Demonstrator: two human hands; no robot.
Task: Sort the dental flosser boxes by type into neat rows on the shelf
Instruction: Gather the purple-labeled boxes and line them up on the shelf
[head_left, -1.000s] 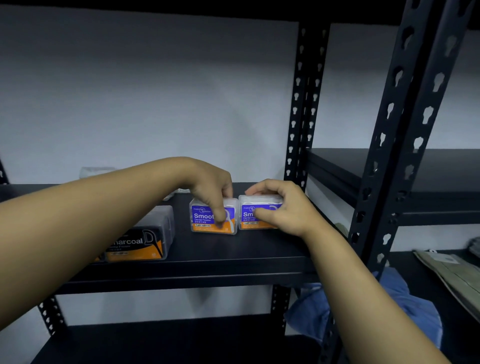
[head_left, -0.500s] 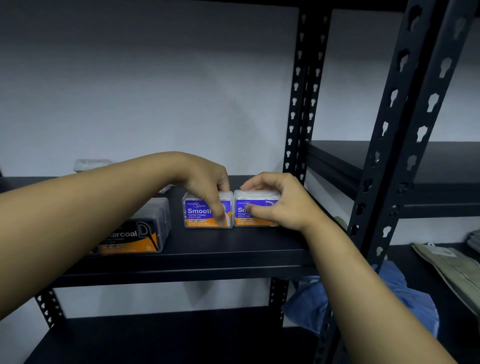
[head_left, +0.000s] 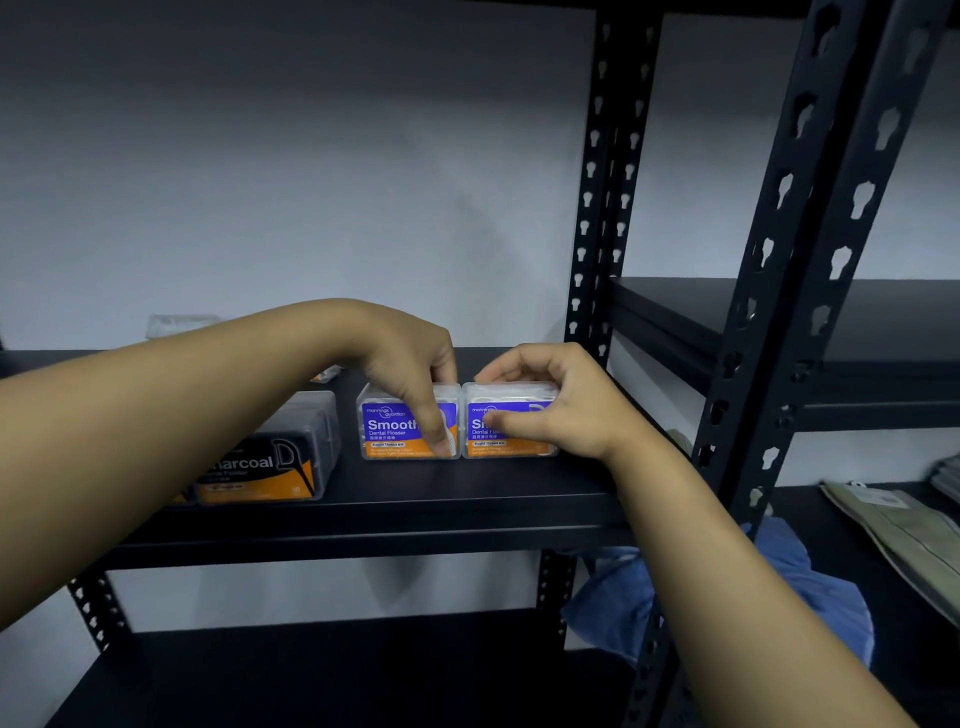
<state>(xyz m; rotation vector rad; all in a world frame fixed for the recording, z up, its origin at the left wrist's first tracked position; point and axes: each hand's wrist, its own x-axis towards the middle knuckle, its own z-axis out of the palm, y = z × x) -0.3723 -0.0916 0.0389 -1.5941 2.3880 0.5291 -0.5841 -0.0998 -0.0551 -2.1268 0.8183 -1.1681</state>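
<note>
Two clear "Smooth" flosser boxes with purple and orange labels stand side by side, touching, on the black shelf. My left hand grips the left Smooth box from above, thumb down its front. My right hand holds the right Smooth box, thumb on its label and fingers over its top. To the left stands a dark "Charcoal" box, partly hidden behind my left forearm. A small pale box lies at the back left.
A black slotted upright rises just right of the boxes, a second upright nearer me. An adjoining shelf extends right. Blue cloth and olive fabric lie lower right. A lower shelf sits beneath.
Both hands stay on the two Smooth boxes, which have been pushed slightly back and squared so their fronts line up. The view shifted a little.
</note>
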